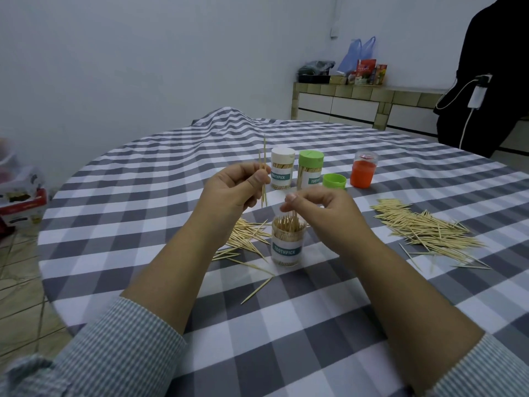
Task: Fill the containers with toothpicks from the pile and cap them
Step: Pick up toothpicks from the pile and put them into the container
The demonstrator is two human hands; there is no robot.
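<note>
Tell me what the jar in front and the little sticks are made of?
The jar looks like clear, shiny plastic, though it could be glass: you can see the sticks through its wall, and a paper-like label wraps it. The sticks look like pale, unpainted wood or bamboo: thin, matte, with pointed ends.

Tablecloth [286,325]: woven cloth, grey/white check, matt, creased at far edge. Toothpicks [423,227]: pale wood, smooth, dull. Open container [287,245]: clear glossy plastic w/ white paper label. White-capped container [282,172] & green-capped container [310,170]: same clear plastic, caps smooth satin plastic. Loose green cap [334,181]: smooth plastic. Orange container [363,169]: translucent glossy plastic. Sleeves [120,345]: fine-striped cloth, matt. Wall [143,67]: matt paint.
</note>
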